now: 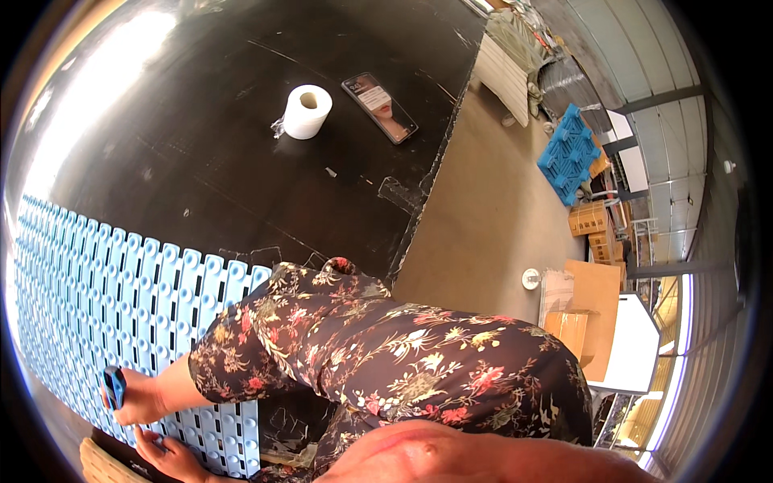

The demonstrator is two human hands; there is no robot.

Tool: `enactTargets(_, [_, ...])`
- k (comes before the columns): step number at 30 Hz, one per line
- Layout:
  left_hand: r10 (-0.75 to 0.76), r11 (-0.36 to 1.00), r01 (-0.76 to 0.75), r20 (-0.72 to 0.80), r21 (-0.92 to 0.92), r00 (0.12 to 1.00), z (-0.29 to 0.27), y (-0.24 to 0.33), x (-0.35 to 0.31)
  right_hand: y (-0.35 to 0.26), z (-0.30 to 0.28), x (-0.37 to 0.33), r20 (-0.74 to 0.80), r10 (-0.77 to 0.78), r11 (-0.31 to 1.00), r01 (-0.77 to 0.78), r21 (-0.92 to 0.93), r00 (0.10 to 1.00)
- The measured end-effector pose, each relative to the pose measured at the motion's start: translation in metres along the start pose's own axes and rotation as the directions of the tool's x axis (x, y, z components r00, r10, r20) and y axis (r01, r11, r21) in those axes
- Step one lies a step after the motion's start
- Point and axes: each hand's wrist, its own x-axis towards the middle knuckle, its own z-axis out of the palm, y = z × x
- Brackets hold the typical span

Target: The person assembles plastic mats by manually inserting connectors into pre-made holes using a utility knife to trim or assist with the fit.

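Light-blue plastic sheeting (121,298) with rows of round studs and dark slots covers the left side of the black table. Over its near part, my right hand (141,400) is closed around a small blue and black tool (114,386), whose exact kind I cannot make out. Just below it in the picture, my left hand (167,457) lies at the sheeting with its fingers apart and nothing visible in them. The dark floral sleeve (266,330) of my right arm hides part of the sheeting and the table edge.
On the black table (217,185) stand a white roll (307,113) and, beside it, a phone (380,108) with a lit screen. A beige ridged piece (105,463) lies at the lower left. Beyond the floor are a blue pallet (568,154) and cardboard boxes (588,217).
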Motion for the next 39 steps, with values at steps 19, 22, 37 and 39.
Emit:
enactTargets(19, [0.058, 0.998, -0.057, -0.038, 0.02, 0.998, 0.001, -0.031, -0.001, -0.014, -0.003, 0.001, 0.116, 0.136, 0.991, -0.134, -0.024, 0.984])
enactTargets(22, [0.085, 0.996, -0.085, -0.033, 0.019, 0.996, 0.003, -0.035, 0.001, -0.015, -0.004, 0.001, 0.109, 0.13, 0.992, -0.129, -0.012, 0.986])
enactTargets(37, [0.112, 0.99, -0.117, -0.072, -0.075, 0.991, -0.006, -0.015, -0.007, -0.018, 0.004, 0.0, 0.151, 0.083, 0.996, -0.084, 0.002, 0.985])
enactTargets(39, [0.078, 0.995, -0.084, -0.095, -0.052, 0.992, -0.02, 0.002, -0.006, -0.005, 0.019, 0.008, 0.199, 0.017, 1.0, -0.014, -0.018, 0.98])
